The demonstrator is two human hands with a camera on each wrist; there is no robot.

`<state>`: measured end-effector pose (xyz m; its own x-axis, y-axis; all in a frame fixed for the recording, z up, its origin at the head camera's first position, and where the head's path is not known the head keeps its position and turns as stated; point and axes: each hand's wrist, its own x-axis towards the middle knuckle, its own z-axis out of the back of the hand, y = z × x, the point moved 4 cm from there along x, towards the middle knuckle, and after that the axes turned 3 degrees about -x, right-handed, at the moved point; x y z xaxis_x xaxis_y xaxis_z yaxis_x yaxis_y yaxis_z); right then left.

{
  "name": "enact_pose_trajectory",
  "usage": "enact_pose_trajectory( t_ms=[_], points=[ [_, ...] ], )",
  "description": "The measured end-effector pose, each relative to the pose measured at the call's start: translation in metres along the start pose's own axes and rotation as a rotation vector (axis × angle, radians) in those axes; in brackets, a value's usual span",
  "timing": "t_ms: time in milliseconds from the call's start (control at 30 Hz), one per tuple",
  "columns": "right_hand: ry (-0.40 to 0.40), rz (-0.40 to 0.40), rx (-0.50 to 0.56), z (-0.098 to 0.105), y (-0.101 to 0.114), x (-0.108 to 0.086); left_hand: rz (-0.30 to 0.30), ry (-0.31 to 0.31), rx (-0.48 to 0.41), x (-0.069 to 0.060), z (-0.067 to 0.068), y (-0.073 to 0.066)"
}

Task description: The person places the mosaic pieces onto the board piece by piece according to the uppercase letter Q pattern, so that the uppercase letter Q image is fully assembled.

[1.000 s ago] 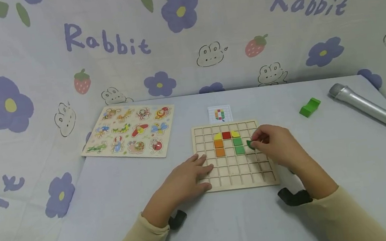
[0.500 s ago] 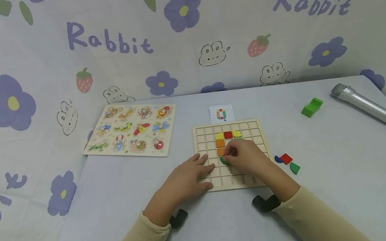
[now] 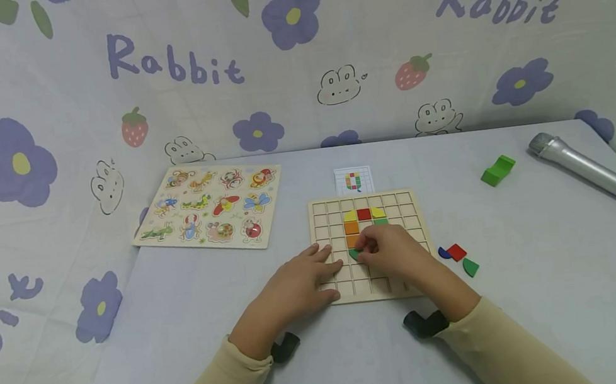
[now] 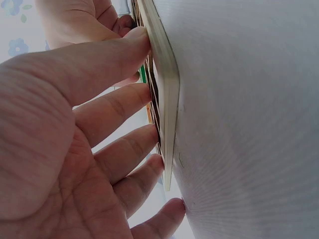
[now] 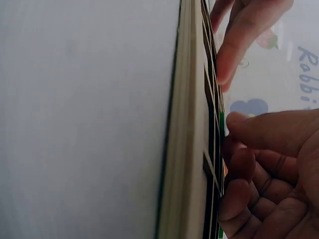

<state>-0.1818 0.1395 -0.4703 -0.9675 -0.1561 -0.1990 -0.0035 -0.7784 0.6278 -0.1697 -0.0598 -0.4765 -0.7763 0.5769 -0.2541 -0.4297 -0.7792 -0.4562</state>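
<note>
A wooden grid board (image 3: 319, 216) lies on the white table. Spread, straight fingers of my left hand (image 3: 290, 286) rest on its left edge, also seen in the left wrist view. My right hand (image 3: 395, 252) pinches a green quarter-round tile (image 3: 353, 254) at a cell just below the orange tiles (image 3: 351, 228); the fingers partly cover it. Along the top of the figure sit a red square tile (image 3: 364, 214) and two yellow tiles (image 3: 379, 212). A green square tile (image 3: 381, 221) shows above the right hand, which hides the cells below it.
Right of the board lie loose blue (image 3: 444, 253), red (image 3: 457, 252) and green (image 3: 470, 267) tiles. A pattern card (image 3: 353, 180) lies behind the board. Further out are an insect puzzle (image 3: 207, 210), a green wavy block (image 3: 498, 171) and a silver microphone (image 3: 597, 175).
My right hand has carried the green quarter-round tile leftward from the board's right side to below the orange tiles, then shifted it slightly there. My left hand has stayed on the board's edge.
</note>
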Motion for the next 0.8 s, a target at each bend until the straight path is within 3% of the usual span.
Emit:
enact_pose_trajectory(
  t_ms=[200,367,567,800],
  points=[
    [-0.023,-0.005,-0.011,0.010,-0.002,-0.003,-0.005,-0.004,-0.011,0.000,0.000,0.000],
    [-0.113,0.016,-0.013,0.051,-0.015,-0.012,-0.008,-0.008,-0.013,-0.001,0.001,-0.001],
    [-0.149,-0.066,-0.091,0.094,-0.059,-0.033,0.007,0.001,-0.008,-0.001,0.003,-0.001],
    [-0.029,-0.230,-0.139,0.090,-0.118,-0.060,0.006,0.004,-0.021,-0.001,0.001,-0.001]
  ],
)
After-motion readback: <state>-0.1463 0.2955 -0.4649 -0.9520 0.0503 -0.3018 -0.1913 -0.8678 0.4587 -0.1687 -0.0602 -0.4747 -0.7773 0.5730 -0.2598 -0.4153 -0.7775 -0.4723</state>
